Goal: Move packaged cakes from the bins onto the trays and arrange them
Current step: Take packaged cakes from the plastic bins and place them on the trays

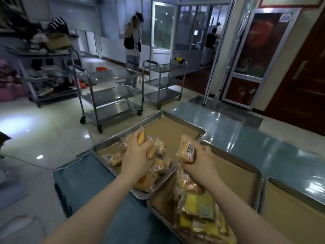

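Currently gripping one wrapped cake [141,138] in left hand [139,152], fingers curled tight round its lower half, holding it on end above left tray [182,121]. Clutching a second wrapped cake [187,150] in right hand [202,156], thumb and fingers wrapped round it, barcode label facing camera, raised above where left tray and middle tray [235,173] meet. Under left hand: loose heap of packaged cakes [159,161] on near half of left tray, plus one stray pack [112,158] lying apart by that tray's left rim. Brown paper liner [168,131] bare on far half. Under right forearm: second heap of packs [198,213] piled at near end of middle tray, several in yellow wrappers; liner showing on far end. Just beside on right, third tray [290,219], lined same way. All three trays steel, set on glossy blue-green table [228,131]; teal cloth [88,184] spread over near left part, alongside left tray's near edge. Beyond table, on pale tiled floor [44,134]: nearer steel trolley [112,92], three shelves, on castors; farther steel trolley [165,80] just right of it, yellow item on its handle, too blurred to name. Behind trolleys, person [132,41] standing, hands up by head. Farther back through doorway, second person [209,44], small and dim. At far left, cluttered rack [49,67], contents too blurred to sort.
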Motion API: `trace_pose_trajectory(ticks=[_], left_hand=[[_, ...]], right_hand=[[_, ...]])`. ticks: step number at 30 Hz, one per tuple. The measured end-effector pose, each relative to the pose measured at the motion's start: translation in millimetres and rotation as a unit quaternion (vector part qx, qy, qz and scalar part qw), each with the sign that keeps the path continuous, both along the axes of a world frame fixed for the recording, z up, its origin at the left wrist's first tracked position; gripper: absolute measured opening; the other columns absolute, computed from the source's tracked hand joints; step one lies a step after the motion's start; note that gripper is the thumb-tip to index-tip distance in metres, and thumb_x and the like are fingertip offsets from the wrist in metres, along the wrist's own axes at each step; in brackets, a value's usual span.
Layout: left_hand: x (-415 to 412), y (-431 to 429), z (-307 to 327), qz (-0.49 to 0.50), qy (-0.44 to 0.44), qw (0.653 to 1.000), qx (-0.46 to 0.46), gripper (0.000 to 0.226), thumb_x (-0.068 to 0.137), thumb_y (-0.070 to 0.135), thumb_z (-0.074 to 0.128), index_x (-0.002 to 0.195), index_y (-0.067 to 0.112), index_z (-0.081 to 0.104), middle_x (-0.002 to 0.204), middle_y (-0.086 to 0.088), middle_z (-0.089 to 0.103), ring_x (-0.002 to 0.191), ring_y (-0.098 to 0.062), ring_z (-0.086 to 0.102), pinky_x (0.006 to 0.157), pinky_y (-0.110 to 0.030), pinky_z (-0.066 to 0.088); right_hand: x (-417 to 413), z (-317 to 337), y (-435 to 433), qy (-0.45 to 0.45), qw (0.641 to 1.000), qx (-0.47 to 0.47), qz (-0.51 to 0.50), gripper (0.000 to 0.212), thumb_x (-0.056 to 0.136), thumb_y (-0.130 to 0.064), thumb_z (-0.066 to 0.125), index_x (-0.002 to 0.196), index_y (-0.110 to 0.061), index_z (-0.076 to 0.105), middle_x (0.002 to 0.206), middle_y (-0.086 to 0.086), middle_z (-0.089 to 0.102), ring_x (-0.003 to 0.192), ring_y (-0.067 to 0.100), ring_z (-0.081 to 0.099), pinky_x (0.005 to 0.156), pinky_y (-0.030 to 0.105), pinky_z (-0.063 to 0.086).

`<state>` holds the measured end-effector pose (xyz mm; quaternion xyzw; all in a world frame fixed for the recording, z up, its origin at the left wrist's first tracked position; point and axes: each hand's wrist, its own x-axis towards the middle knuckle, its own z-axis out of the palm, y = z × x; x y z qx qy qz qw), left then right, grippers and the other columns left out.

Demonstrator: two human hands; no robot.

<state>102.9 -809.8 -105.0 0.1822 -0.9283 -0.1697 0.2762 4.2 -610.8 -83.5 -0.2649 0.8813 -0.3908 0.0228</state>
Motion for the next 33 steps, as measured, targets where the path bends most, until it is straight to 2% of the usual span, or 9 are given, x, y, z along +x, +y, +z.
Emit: trace_pose_trajectory(ticks=[3,6,11,15,19,21,25,29,33], left_hand=[[-14.9,-41.4,-18.3,-0.006,-0.028,1.000,0.007,0.040,0.063,0.033,0.083,0.094,0.032,0.058,0.151,0.004,0.010,0.121,-0.032,0.047,0.086,-0.035,0.050],[-37.4,-85.3,-31.2,-0.032,-0.037,0.999,0.021,0.042,0.065,0.037,0.080,0.101,0.035,0.058,0.152,0.004,0.010,0.122,-0.029,0.046,0.089,-0.040,0.052],[-90.1,-148.6,-39.1,-0.074,-0.039,0.996,0.019,0.047,0.067,0.039,0.078,0.108,0.041,0.055,0.155,0.002,0.007,0.127,-0.026,0.043,0.090,-0.040,0.051],[-127.0,-175.6,-42.5,-0.102,-0.053,0.993,0.028,0.056,0.061,0.028,0.083,0.107,0.040,0.054,0.152,0.006,0.007,0.118,-0.026,0.050,0.083,-0.038,0.053],[-151.3,-177.0,-55.0,-0.137,-0.073,0.988,0.025,0.055,0.064,0.033,0.081,0.110,0.044,0.053,0.152,0.009,0.003,0.121,-0.023,0.049,0.091,-0.036,0.048],[-163.0,-177.0,-60.3,-0.161,-0.074,0.984,0.027,0.058,0.066,0.038,0.079,0.117,0.044,0.050,0.153,0.011,-0.004,0.125,-0.022,0.046,0.092,-0.033,0.046],[-178.2,-185.4,-73.9,-0.220,-0.205,0.953,0.046,0.097,0.068,0.056,0.073,0.142,0.050,0.011,0.154,0.014,-0.017,0.133,-0.027,0.035,0.098,-0.042,0.045],[-180.1,-204.0,-86.2,-0.262,-0.350,0.899,0.027,0.114,0.066,0.069,0.064,0.136,0.054,-0.026,0.152,0.016,-0.026,0.143,-0.039,0.002,0.113,-0.054,0.019],[-179.6,-218.1,-85.3,-0.293,-0.387,0.874,0.021,0.099,0.073,0.072,0.053,0.138,0.053,-0.020,0.155,0.017,-0.016,0.142,-0.035,-0.016,0.114,-0.058,0.003]], right_hand=[[-13.7,-20.4,-51.2,-0.043,0.999,-0.016,-0.006,0.081,0.071,-0.023,0.079,0.136,-0.047,0.036,0.105,-0.010,0.031,0.081,0.009,0.055,0.046,0.009,0.046],[-24.7,-37.3,-101.9,-0.059,0.998,0.004,-0.037,0.082,0.071,-0.030,0.077,0.136,-0.052,0.031,0.111,-0.008,0.033,0.081,0.010,0.057,0.059,0.022,0.053],[-48.6,-49.9,-163.0,-0.074,0.993,0.028,-0.092,0.085,0.062,-0.050,0.068,0.136,-0.058,0.026,0.118,-0.006,0.036,0.079,0.003,0.049,0.065,0.019,0.038],[-75.4,-50.7,-187.8,-0.059,0.987,0.062,-0.137,0.085,0.072,-0.038,0.071,0.140,-0.054,0.022,0.129,-0.001,0.031,0.079,0.009,0.051,0.066,0.020,0.039],[-86.2,-57.7,-197.2,-0.061,0.983,0.080,-0.156,0.083,0.073,-0.040,0.071,0.136,-0.057,0.020,0.135,-0.001,0.026,0.080,0.010,0.058,0.060,0.016,0.041],[-93.0,-60.8,-199.9,-0.054,0.985,0.071,-0.148,0.081,0.073,-0.038,0.072,0.133,-0.058,0.022,0.142,0.000,0.025,0.093,0.013,0.059,0.067,0.016,0.045],[-102.3,-75.4,-200.1,-0.108,0.984,0.111,-0.094,0.104,0.069,-0.052,0.076,0.148,-0.048,0.009,0.158,-0.005,0.019,0.139,0.023,0.030,0.110,0.037,0.033],[-106.3,-92.6,-199.4,-0.152,0.964,0.204,-0.083,0.105,0.068,-0.065,0.069,0.147,-0.052,0.002,0.160,0.003,0.013,0.145,0.035,0.008,0.117,0.050,0.014],[-119.9,-84.1,-203.2,-0.147,0.956,0.243,-0.066,0.088,0.076,-0.055,0.069,0.146,-0.054,0.015,0.161,0.005,-0.010,0.145,0.036,-0.012,0.116,0.057,-0.002]])
